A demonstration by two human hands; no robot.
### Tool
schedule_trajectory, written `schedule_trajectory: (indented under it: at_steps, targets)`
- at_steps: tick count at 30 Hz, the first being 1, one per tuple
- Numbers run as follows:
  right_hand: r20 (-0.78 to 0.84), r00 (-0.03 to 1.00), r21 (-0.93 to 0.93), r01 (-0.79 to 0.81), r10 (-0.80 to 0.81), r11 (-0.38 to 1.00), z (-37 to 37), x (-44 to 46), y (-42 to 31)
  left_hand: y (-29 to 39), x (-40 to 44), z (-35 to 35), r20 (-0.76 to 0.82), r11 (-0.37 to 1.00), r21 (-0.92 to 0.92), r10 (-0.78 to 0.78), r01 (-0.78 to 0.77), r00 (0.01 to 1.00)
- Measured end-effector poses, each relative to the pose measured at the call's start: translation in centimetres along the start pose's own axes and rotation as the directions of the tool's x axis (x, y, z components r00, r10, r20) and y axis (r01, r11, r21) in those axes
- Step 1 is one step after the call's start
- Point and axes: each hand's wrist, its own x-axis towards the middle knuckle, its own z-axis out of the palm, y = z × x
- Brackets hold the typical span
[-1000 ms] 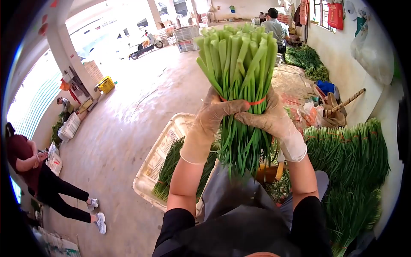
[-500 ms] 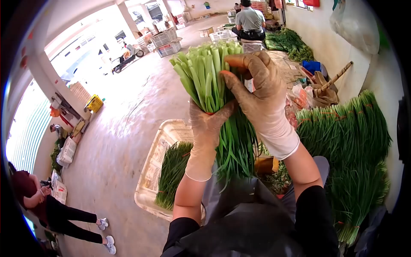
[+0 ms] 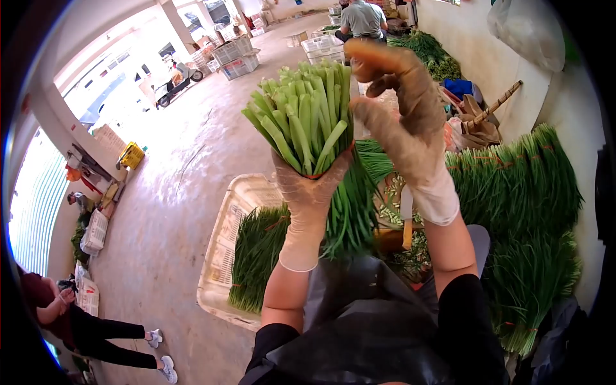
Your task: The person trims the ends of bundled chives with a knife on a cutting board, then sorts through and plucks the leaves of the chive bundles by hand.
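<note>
My left hand [image 3: 305, 202], in a stained thin glove, is closed around a bunch of Chinese chives [image 3: 305, 112]. The pale cut stalks point up and fan out above the fist, and dark green leaves hang below. A red band shows at the grip. My right hand [image 3: 407, 115], gloved too, is just right of the stalks, apart from them. Its thumb and curled fingers are spread with nothing visible between them; the fingertips are blurred. Below it a knife [image 3: 407, 224] with a wooden handle lies among chopped green bits [image 3: 417, 253].
A white plastic crate [image 3: 213, 273] holds chive bunches at left. More bundled chives [image 3: 513, 186] are stacked along the right wall. A person [image 3: 364, 22] sits ahead; another person [image 3: 58, 301] stands at far left. Crates [image 3: 234, 58] and a scooter [image 3: 176, 83] stand farther back.
My right hand has drawn back from the stalks, up and right, and its fingers have opened. The bunch has shifted slightly left, and the knife has come into view.
</note>
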Motion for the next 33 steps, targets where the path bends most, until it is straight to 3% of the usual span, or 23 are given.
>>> schedule_trajectory:
  at_steps: [1,2,4,5,9,12,13,14,15,16,18,19,20,21,23,25,26,27,28,30,32,33]
  targets:
    - [0.158,0.985,-0.09,0.084,-0.069,0.992,-0.9,0.5,-0.4,-0.3,0.3,-0.4,0.014,0.998,0.046,0.035,-0.036,0.999]
    - [0.158,0.985,-0.094,0.081,-0.065,0.992,-1.2,0.6,-0.2,-0.2,0.2,-0.2,0.016,0.999,0.044,0.031,-0.032,0.999]
    - [0.233,0.958,-0.239,0.224,-0.168,0.945,-1.5,1.3,0.3,0.3,0.3,0.1,-0.016,0.992,0.127,0.014,-0.012,1.0]
    - [0.245,0.96,-0.211,0.187,-0.133,0.959,-1.7,1.5,0.3,0.0,0.5,-0.1,0.011,0.98,0.197,0.028,-0.03,1.0]
    - [0.243,0.951,-0.222,0.249,-0.194,0.943,-1.8,1.8,-0.2,-0.3,0.4,-0.4,0.072,0.97,0.225,0.076,-0.091,0.994]
    - [0.132,0.981,-0.119,0.157,-0.141,0.98,-2.6,1.2,0.1,0.1,0.5,0.0,0.09,0.984,0.168,0.045,-0.059,0.995]
    - [0.094,0.994,0.104,0.048,-0.058,0.993,-3.3,1.1,0.2,0.4,0.3,0.5,0.08,0.998,-0.009,-0.062,0.063,0.995]
    - [0.071,0.997,0.324,-0.046,0.024,0.945,-4.1,1.1,0.2,0.4,0.4,0.7,0.081,0.998,-0.01,-0.065,0.066,0.995]
    - [0.076,0.971,0.444,-0.237,0.228,0.864,-5.1,1.0,-0.2,0.4,0.5,0.7,0.093,0.944,-0.265,-0.179,0.198,0.979]
    - [0.081,0.969,0.445,-0.246,0.235,0.861,-5.1,0.9,-0.3,0.5,0.4,0.7,0.128,0.809,-0.498,-0.287,0.312,0.949]
    - [0.091,0.992,-0.092,-0.081,0.089,0.992,-4.6,1.3,-0.5,0.2,0.4,0.9,0.131,0.747,-0.575,-0.32,0.335,0.938]
    - [0.204,0.974,-0.071,-0.09,0.102,0.993,-4.4,1.1,-0.1,-0.5,0.3,0.9,0.077,0.953,-0.256,-0.147,0.162,0.986]
    - [0.264,0.952,-0.133,-0.123,0.155,0.983,-4.1,0.9,-0.6,-1.1,0.2,0.8,0.091,0.994,0.1,0.042,-0.051,0.995]
    - [0.293,0.951,-0.159,-0.048,0.093,0.986,-4.1,0.9,-0.4,-1.8,0.0,0.6,0.098,0.994,0.098,0.037,-0.046,0.994]
    - [0.326,0.945,-0.184,0.03,0.032,0.983,-4.4,1.6,0.0,-2.6,0.3,0.0,0.058,0.94,0.292,0.164,-0.174,0.985]
    - [0.482,0.875,-0.304,0.211,-0.041,0.929,-5.3,2.4,-0.2,-3.0,0.7,-0.3,0.082,0.912,0.365,0.171,-0.189,0.982]
    - [0.487,0.873,-0.307,0.19,-0.017,0.932,-5.5,2.4,-0.2,-3.0,0.9,-0.5,0.109,0.872,0.44,0.186,-0.215,0.976]
    - [0.52,0.85,-0.284,0.082,0.082,0.955,-5.7,2.5,0.0,-2.7,1.2,-0.6,0.116,0.8,0.559,0.186,-0.219,0.976]
    - [0.553,0.814,-0.262,-0.031,0.177,0.964,-5.7,2.4,0.2,-2.4,1.4,-0.7,0.114,0.803,0.561,0.163,-0.199,0.98]
    - [0.551,0.82,-0.221,-0.038,0.157,0.975,-5.5,2.1,0.5,-1.6,2.0,-1.2,0.24,0.711,0.601,0.276,-0.366,0.931]
    - [0.65,0.653,-0.295,-0.254,0.389,0.921,-5.6,2.5,0.0,-1.0,2.3,-1.9,0.27,0.654,0.661,0.249,-0.367,0.93]
    - [0.622,0.645,-0.235,-0.387,0.444,0.891,-5.6,2.4,-0.4,-0.9,2.3,-2.3,0.297,0.591,0.714,0.23,-0.375,0.927]
